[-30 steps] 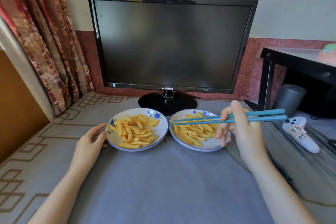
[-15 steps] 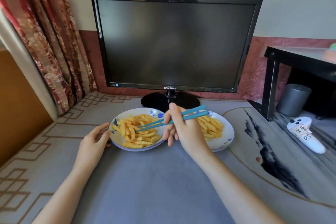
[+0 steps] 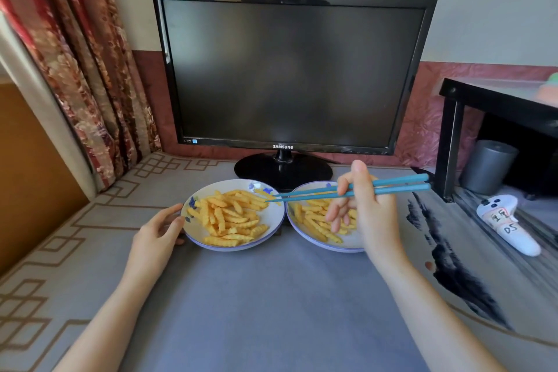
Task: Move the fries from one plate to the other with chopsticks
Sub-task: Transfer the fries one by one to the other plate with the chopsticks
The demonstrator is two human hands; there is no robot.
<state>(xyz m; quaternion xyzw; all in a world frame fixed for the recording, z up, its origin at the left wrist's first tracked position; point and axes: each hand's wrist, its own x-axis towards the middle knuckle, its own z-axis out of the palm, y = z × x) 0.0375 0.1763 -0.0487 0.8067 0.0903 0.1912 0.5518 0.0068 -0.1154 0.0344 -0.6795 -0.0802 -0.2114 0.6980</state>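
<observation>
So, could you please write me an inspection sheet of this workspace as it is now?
Surface: grey mat, patterned border.
Job's things: left plate and right plate, both with fries; blue chopsticks, tips over left plate's right edge.
Clutter: white controller, grey cylinder, at right.
Grippers: left hand holds left plate's rim; right hand holds chopsticks.
Cables: nothing seen.
Surroundings: dark monitor behind plates, curtain at left, black side table at right.
</observation>
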